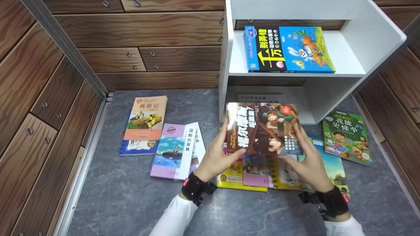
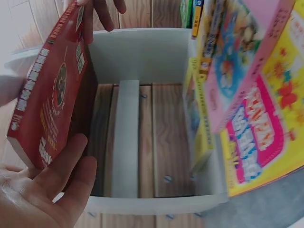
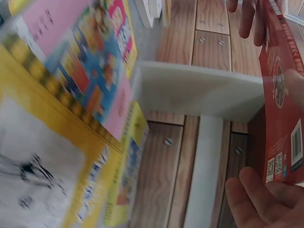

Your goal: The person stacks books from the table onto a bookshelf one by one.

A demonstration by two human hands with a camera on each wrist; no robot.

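Observation:
Both hands hold a brown picture-covered book point(image 1: 262, 129) by its two short sides, in front of the white shelf unit point(image 1: 295, 76). My left hand point(image 1: 218, 157) has its thumb at the near corner and its fingers along the left edge. On the opposite edge, the right hand point(image 1: 310, 164) grips in the same way. The wrist views show the book's red back cover point(image 2: 57, 95), with a barcode visible at the right hand's end. Under the held book, several overlapping books lie on the floor, among them a yellow one point(image 1: 236, 183) and a pink one point(image 1: 259, 181).
A blue book point(image 1: 306, 49) lies on the upper shelf, and a pale book point(image 1: 259, 97) shows in the lower compartment. Left on the grey floor point(image 1: 108, 196) are an orange-and-cream book point(image 1: 144, 127) and a purple-edged book point(image 1: 169, 154). A green book point(image 1: 346, 137) lies right of the shelf.

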